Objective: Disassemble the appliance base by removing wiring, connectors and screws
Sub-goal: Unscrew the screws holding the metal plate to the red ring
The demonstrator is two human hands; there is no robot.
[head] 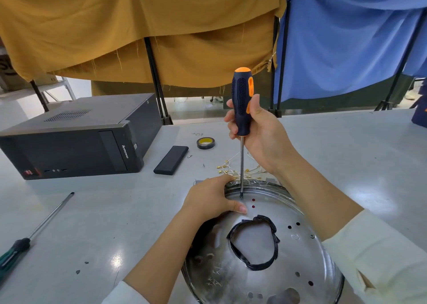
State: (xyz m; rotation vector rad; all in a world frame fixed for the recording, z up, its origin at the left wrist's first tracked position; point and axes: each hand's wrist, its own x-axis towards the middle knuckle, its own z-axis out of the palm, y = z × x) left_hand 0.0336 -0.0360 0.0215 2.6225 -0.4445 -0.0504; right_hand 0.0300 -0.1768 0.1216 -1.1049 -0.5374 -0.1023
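A round shiny metal appliance base (286,253) lies flat on the table in front of me, with several holes and a central opening edged in black tape (254,243). My right hand (258,135) grips the blue-and-orange handle of a screwdriver (241,100) held upright, its tip set on a screw near the base's far rim. My left hand (212,199) grips the base's far-left rim, thumb lying on the metal. White wires with brass connectors (233,168) lie just behind the base.
A black computer tower (76,139) lies on its side at the left. A black flat case (171,160), a roll of tape (205,143) and small loose screws (190,156) sit behind the base. A green-handled screwdriver (30,236) lies at the near left.
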